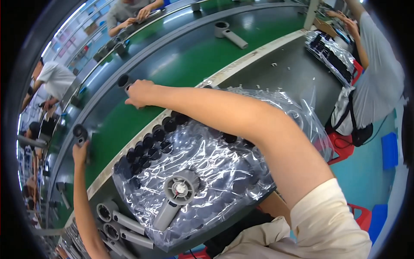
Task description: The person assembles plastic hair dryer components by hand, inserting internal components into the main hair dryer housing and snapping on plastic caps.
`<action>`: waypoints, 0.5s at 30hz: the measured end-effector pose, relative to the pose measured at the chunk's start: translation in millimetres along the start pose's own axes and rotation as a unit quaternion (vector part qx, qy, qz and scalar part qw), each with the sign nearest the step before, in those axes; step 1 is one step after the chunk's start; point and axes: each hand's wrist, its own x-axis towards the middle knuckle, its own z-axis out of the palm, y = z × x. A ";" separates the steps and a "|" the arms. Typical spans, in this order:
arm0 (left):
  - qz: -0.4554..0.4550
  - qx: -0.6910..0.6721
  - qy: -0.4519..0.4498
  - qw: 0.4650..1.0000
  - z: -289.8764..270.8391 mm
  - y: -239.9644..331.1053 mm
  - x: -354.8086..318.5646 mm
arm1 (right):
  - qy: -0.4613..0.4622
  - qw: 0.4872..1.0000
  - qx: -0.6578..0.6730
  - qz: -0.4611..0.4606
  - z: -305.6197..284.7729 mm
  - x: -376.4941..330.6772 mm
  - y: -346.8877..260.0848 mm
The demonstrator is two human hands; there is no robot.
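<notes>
My right hand (141, 93) reaches across to the green conveyor belt, its fingers closed around the handle of a grey hair-dryer-shaped housing with a dark round opening (124, 80). Farther left over the belt, my left hand (80, 152) grips a second such housing with a dark round head (79, 131). Below my right forearm, another grey housing (180, 188) lies on clear plastic wrap, its ribbed round end facing up. Under and beside the wrap stand rows of black cylindrical parts (148, 141).
Several grey housings (129, 222) lie together at the lower left. One housing (232, 36) rests far along the belt (181, 64). A pale rail (241, 60) edges the belt. Co-workers sit across it and at the right, near a bag of black parts (330, 56) and red stools.
</notes>
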 end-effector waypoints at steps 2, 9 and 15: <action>-0.107 -0.219 -0.087 0.966 -17.3 40.3 -13.6 | -0.062 0.993 -0.055 -0.082 -32.0 -18.5 12.9; -0.180 -0.472 -0.095 0.858 -163.8 153.1 -140.1 | -0.092 0.969 -0.227 -0.019 -239.2 -176.4 178.5; -0.200 -0.554 -0.158 0.793 -197.4 218.8 -246.7 | -0.063 0.996 -0.037 0.055 -210.9 -255.3 174.2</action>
